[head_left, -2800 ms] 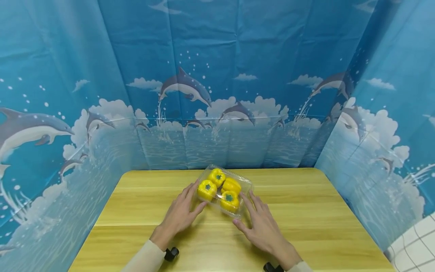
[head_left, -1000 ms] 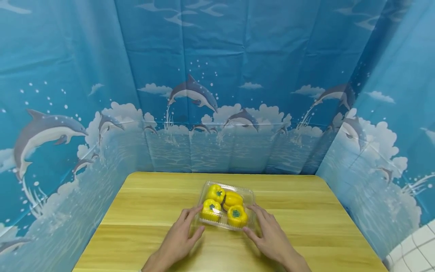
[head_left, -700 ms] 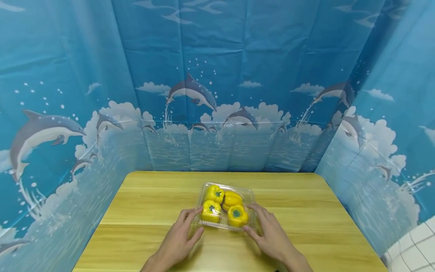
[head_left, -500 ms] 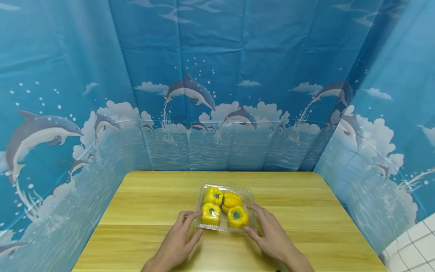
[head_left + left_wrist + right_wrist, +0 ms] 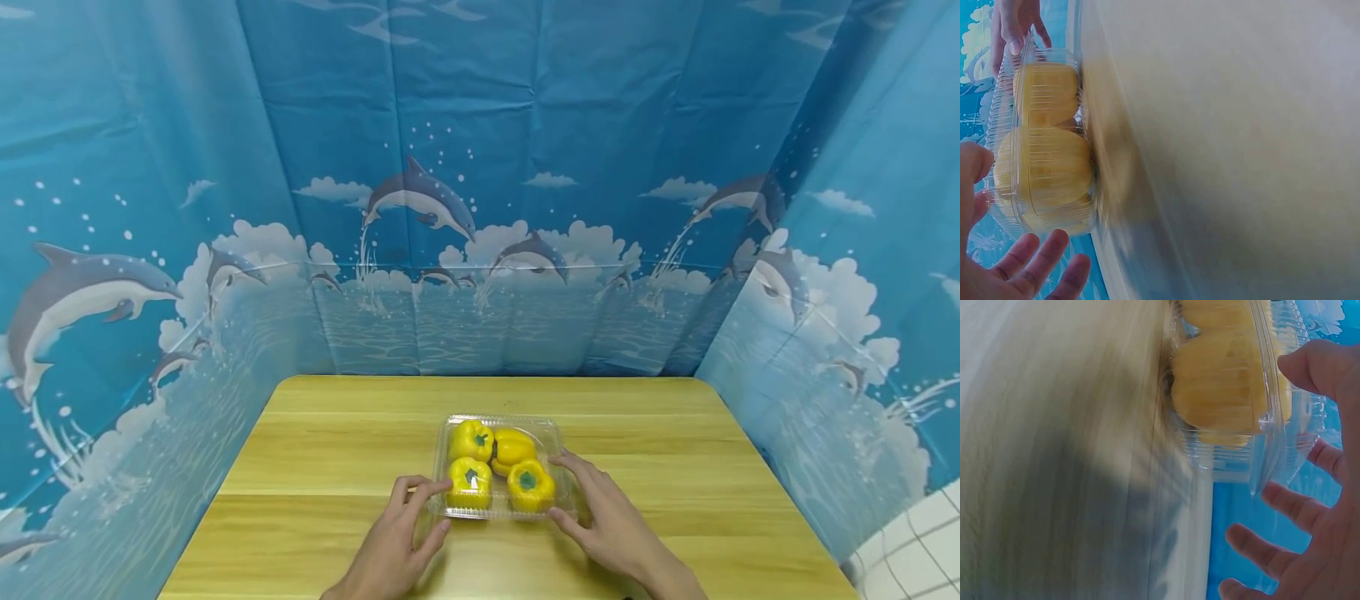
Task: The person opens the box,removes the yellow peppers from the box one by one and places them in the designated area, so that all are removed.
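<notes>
Peppers [image 5: 470, 477], smooth, lobed; ribbed clear plastic box [image 5: 500, 505].

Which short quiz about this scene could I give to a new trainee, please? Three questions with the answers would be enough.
1. How many yellow peppers are in the clear container?
2. True or false: the left hand and the right hand are at opposite sides of the clear container.
3. Three peppers show a green stem in the head view. Which one, as the wearer sees it, does not?
A) near left
B) far right
C) near right

Key:
1. Four.
2. True.
3. B, the far right pepper.
</notes>
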Tool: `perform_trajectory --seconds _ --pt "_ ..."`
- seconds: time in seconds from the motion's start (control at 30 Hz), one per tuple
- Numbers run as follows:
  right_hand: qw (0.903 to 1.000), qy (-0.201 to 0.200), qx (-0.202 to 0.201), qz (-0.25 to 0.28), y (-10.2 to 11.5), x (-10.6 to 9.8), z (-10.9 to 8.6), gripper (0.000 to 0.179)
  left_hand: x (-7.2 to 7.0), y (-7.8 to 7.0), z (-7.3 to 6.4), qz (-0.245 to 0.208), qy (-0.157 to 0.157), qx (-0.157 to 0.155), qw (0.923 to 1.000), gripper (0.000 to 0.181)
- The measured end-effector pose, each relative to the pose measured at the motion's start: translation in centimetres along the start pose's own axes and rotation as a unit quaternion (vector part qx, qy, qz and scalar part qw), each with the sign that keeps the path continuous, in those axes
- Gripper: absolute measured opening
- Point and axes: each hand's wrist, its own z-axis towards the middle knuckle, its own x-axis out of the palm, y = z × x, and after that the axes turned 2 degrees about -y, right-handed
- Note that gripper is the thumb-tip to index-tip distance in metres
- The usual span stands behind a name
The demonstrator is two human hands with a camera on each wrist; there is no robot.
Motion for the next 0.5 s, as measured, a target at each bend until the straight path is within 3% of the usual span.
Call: perform_trajectory --seconds 0.23,0.5 --pt "0.9998 -0.005 -0.017 -0.003 -0.2 -0.6 -0.3 0.070 0.9 -0.4 -0.8 0.012 -0.035 0.017 0.9992 0.054" --pt "0.9981 -0.033 -0.042 -0.032 -0.1 -0.5 -0.7 0.069 2.0 -0.3 -1.5 -0.027 -0.062 0.012 0.9976 0.061"
